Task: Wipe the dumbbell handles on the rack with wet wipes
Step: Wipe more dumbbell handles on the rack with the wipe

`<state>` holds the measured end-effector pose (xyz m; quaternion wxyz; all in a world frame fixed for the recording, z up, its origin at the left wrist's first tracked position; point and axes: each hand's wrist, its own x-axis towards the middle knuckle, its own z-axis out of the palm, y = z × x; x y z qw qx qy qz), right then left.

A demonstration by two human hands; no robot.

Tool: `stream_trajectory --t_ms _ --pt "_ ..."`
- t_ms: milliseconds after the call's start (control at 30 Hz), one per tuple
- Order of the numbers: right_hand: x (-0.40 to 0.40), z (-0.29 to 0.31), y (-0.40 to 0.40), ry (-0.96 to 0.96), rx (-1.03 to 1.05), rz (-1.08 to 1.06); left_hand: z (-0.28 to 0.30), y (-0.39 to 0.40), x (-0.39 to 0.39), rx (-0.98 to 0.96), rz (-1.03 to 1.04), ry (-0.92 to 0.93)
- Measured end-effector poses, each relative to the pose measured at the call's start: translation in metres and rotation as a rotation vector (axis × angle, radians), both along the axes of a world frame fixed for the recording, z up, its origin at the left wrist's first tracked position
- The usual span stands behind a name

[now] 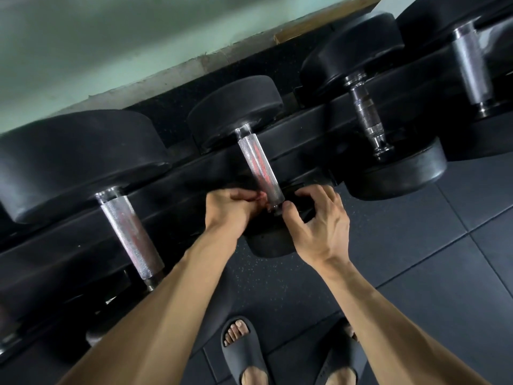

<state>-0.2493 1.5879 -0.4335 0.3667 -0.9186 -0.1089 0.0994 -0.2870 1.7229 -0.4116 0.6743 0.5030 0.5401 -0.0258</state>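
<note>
**Head view: both hands at the near end of the middle dumbbell handle**

Head view looks down on a black rack (pixel 305 151) that runs slantwise across the picture and carries a row of black dumbbells with knurled steel handles. Taking the middle dumbbell handle (pixel 259 168) as the landmark: a bigger dumbbell (pixel 77 159) sits to its left on the rack, and a dumbbell with a ringed handle (pixel 363 112) sits to its right, with one more handle (pixel 469 68) beyond that at the far right. Behind the landmark's far weight head lies a strip of dark floor, then a pale green wall (pixel 83 45). Below it is grey matting (pixel 444 259) and two feet in dark slides (pixel 244 354).

The left hand (pixel 230 209) is at the near end of the landmark handle, on its left side, fingers curled and pinching there. No wipe can be made out. The right hand (pixel 319 218) is just right of that same end, fingers bent, thumb tip touching the handle's end collar; I cannot tell whether it holds anything.
</note>
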Motion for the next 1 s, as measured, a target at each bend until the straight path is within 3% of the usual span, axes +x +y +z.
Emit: stream_trajectory --t_ms 67,200,333,433,667,867,1000 --pt "0.000 0.000 0.000 0.006 -0.002 0.005 -0.001 0.005 0.007 0.051 0.071 -0.005" --pt "0.001 -0.002 0.000 0.013 -0.010 0.000 0.003 0.026 0.032 0.077 0.358 -0.185" --pt "0.001 -0.002 -0.001 -0.003 0.011 0.007 -0.003 0.002 0.012 0.179 0.170 -0.110" --pt "0.000 -0.002 -0.002 -0.007 0.012 0.015 -0.009 -0.009 -0.004 0.105 0.092 -0.062" --pt "0.001 -0.006 -0.001 -0.010 0.017 0.012 0.002 0.024 0.034 0.187 0.390 -0.209" --pt "0.001 -0.007 -0.003 -0.027 0.028 0.015 0.000 -0.008 0.001 0.064 0.219 -0.112" --pt "0.001 -0.008 -0.002 -0.018 0.029 0.015 0.004 0.021 0.036 0.147 0.423 -0.166"
